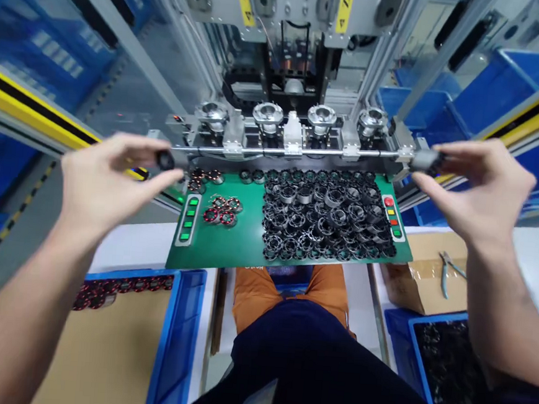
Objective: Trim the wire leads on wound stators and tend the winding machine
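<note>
Head view. My left hand pinches 1 knob, left-centre; my right hand pinches the other knob, right-centre. Rod runs level between them, long axis left-right, each hand at its own end.
</note>
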A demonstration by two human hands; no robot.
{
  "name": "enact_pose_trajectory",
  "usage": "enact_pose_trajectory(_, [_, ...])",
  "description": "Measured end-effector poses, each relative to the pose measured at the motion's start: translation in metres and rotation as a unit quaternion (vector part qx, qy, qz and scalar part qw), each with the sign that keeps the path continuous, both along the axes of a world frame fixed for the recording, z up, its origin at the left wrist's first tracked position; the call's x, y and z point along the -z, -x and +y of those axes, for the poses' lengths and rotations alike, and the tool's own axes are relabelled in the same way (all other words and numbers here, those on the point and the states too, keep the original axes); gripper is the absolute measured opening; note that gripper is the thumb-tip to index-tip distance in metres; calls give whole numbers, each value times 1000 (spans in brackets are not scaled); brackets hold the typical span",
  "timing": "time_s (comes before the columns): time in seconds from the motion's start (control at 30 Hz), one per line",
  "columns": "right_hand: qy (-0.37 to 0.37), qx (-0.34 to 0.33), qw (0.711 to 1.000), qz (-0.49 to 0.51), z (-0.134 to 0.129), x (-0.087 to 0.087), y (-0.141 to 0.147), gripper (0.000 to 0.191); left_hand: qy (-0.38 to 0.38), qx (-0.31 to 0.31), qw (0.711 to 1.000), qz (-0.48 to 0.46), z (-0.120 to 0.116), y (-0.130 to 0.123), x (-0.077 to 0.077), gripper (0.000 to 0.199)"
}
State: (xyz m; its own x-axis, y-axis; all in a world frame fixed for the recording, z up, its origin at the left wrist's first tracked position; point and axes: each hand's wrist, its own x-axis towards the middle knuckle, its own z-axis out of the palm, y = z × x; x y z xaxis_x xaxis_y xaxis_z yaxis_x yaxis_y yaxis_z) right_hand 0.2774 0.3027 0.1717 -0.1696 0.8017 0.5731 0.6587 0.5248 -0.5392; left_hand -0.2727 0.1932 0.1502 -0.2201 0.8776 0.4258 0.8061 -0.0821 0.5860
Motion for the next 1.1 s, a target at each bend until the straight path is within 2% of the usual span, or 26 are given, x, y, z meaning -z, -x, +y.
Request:
enact_pose_trajectory(0.07, [-5, -93, 995, -39, 42, -26, 60, 48, 17, 25, 998, 59, 56, 20, -25, 71])
enact_pose_trajectory(0.1, [7, -131, 990, -56, 63, -32, 93, 48, 46, 37, 993, 101, 85, 29, -32, 70])
enact_pose_trajectory(0.17, [51, -172, 978, -106, 106, -33, 158, 45, 94, 26, 983, 157, 138, 42, -37, 67])
enact_pose_trajectory(0.27, [83, -190, 961, -185, 159, -14, 240, 44, 157, -28, 978, 134, 196, 54, -23, 62])
enact_pose_trajectory(0.37, [84, -187, 942, -266, 192, 10, 291, 47, 190, -45, 978, 74, 225, 61, 1, 60])
enact_pose_trajectory(0.47, [91, -191, 925, -315, 208, 26, 314, 47, 193, -8, 980, 55, 234, 72, 19, 55])
enact_pose_trajectory(0.6, [76, -214, 909, -349, 227, 35, 323, 44, 202, 49, 975, 73, 244, 91, 26, 61])
enact_pose_trajectory(0.7, [59, -245, 898, -360, 245, 37, 328, 47, 230, 84, 965, 97, 254, 100, 25, 60])
enact_pose_trajectory(0.9, [75, -274, 877, -386, 277, 40, 340, 48, 261, 104, 948, 148, 264, 99, 17, 51])
enact_pose_trajectory(1.1, [122, -351, 849, -375, 298, 32, 347, 46, 289, 146, 930, 176, 273, 106, 7, 49])
